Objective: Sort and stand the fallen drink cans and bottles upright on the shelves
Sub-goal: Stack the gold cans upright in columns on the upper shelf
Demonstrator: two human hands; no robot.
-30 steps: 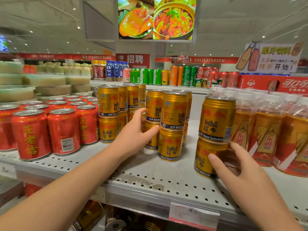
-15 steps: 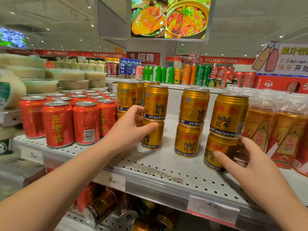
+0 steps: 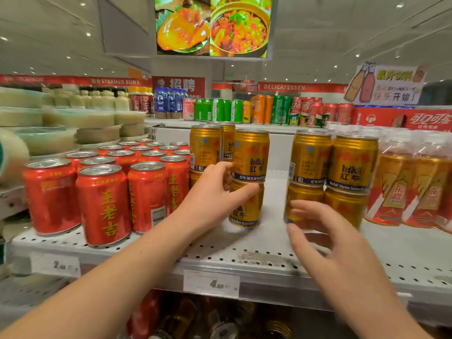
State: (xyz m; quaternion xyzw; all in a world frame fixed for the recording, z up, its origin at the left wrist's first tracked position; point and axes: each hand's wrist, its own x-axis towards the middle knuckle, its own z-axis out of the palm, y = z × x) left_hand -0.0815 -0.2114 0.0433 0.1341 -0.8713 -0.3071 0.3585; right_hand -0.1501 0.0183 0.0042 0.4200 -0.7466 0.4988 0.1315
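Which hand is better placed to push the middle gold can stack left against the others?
Left. The left hand grips that stack's bottom can; the right hand is open, in front of the right-hand stacks.

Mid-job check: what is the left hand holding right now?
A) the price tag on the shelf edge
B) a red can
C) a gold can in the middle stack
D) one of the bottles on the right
C: the left hand curls its thumb and fingers round the gold can at the foot of the middle two-high stack.
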